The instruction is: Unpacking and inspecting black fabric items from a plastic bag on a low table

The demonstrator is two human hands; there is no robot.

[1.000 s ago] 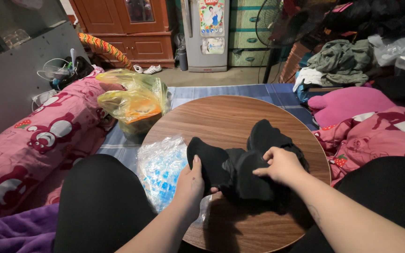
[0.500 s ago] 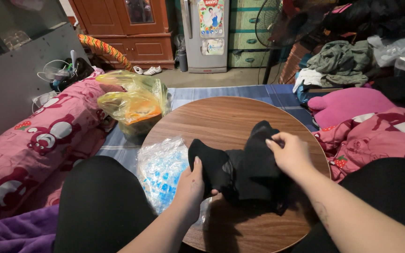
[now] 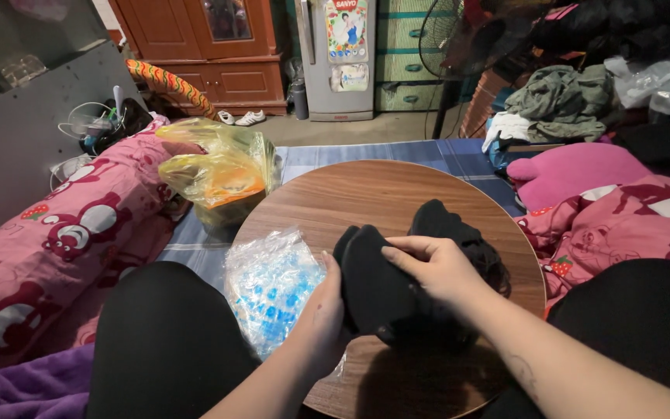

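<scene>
The right hand [image 3: 436, 268] has been brought leftward toward the frame's centre, and the black garment [image 3: 397, 291] has been folded over itself into a tighter bundle against the left hand [image 3: 323, 310].

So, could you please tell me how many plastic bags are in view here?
2. A yellow bag sits beyond the round table's far left edge; a clear bag with blue print lies on the table's near left side, beside the left hand. More could be hidden among the piles at right.
</scene>
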